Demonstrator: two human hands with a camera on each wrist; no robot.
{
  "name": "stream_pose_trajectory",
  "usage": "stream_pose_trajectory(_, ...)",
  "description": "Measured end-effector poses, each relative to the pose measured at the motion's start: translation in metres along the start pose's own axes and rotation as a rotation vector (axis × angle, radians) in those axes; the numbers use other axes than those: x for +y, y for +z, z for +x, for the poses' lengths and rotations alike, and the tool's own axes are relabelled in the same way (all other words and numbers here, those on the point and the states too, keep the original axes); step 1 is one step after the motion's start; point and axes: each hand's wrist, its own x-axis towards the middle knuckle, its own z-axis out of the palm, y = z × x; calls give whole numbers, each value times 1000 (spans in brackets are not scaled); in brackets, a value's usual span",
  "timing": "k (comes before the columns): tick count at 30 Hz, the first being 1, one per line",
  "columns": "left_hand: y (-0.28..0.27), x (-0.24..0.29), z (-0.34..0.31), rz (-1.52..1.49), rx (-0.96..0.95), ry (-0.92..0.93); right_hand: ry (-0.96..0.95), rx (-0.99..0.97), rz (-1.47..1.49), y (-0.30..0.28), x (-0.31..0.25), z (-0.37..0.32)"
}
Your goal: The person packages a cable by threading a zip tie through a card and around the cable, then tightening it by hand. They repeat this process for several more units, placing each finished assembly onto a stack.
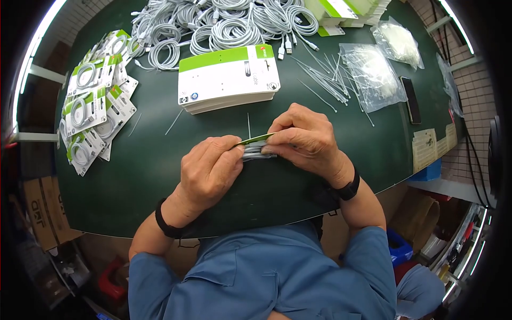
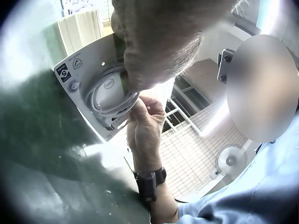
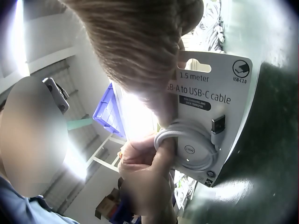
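Observation:
Both hands hold a white and green packaging card (image 1: 256,138) between them, with a coiled grey USB cable (image 1: 255,151) against its face. My left hand (image 1: 210,165) pinches the card and coil at the left side; my right hand (image 1: 304,140) pinches them at the right. In the right wrist view, the card (image 3: 205,79) reads "1.5 meter", and a USB plug (image 3: 217,126) lies flat on it beside the cable coil (image 3: 163,135). The left wrist view shows the cable loops (image 2: 96,100) against the card. A thin cable tie (image 1: 248,125) shows just beyond the card's edge.
Ahead stands a stack of blank cards (image 1: 229,77), with a heap of coiled cables (image 1: 229,26) behind. Finished-looking carded cables (image 1: 88,109) pile up at left. Loose cable ties (image 1: 325,80), a bag of ties (image 1: 373,77) and a phone (image 1: 410,100) lie to the right.

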Motion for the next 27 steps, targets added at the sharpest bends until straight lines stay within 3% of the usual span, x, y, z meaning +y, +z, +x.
stream_pose_trajectory(5,-2,3,4,-22,6,9,21,-59,43,-18,-1,8)
stream_pose_trajectory(8,-3,3,3,-11,-29,-14,361,191,55,-38,5,11)
stream_pose_trajectory(9,-2,4,5,-23,-18,-8,360,189,38,-46,13,8)
stream_pose_trajectory(12,0,6,10,-63,-30,-7,641,127,-384,-69,53,-13)
stream_pose_trajectory(17,9,6,15,-91,-24,24,695,16,-498,-65,67,-26)
stream_pose_trajectory(20,12,7,14,-87,-31,48,625,-164,-612,-63,67,-25)
stream_pose_trajectory(25,11,5,13,-82,-27,54,543,-152,-705,-51,60,-23)
stream_pose_trajectory(27,12,5,14,-86,-21,72,763,-49,-293,-58,60,-17)
